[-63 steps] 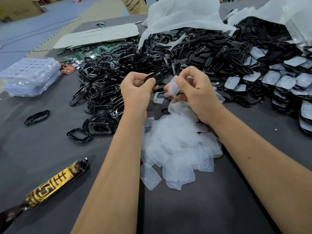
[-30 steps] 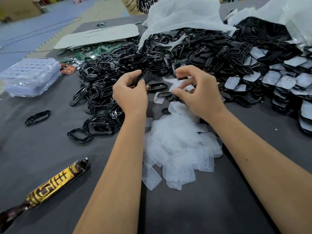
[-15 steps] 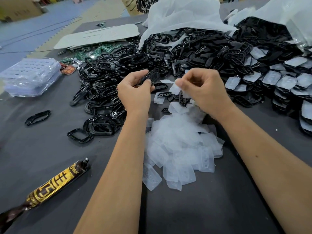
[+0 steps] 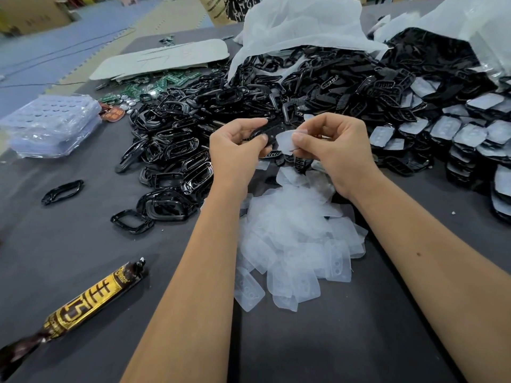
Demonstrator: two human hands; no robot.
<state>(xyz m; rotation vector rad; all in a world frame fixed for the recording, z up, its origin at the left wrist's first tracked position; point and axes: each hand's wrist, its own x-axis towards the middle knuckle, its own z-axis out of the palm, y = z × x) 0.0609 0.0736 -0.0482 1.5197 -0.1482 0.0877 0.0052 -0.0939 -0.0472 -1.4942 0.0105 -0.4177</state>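
On the counter (image 4: 331, 341), above the clear-pad heap (image 4: 293, 230), my left grip (image 4: 235, 150) pinched a black shell (image 4: 265, 131), my right grip (image 4: 331, 150) a floppy pad (image 4: 284, 140); misaligned, it could buckle.

glossy black plastic frames (image 4: 177, 145), translucent matt rubbery pads (image 4: 293, 239), grey cloth tabletop (image 4: 331, 341)

Grey table (image 4: 331, 341): black frames (image 4: 171, 145) toward the far edge, translucent pads (image 4: 290, 239) at centre, wrapped bar (image 4: 88, 308) near-left corner, clear trays (image 4: 52, 125) left edge.
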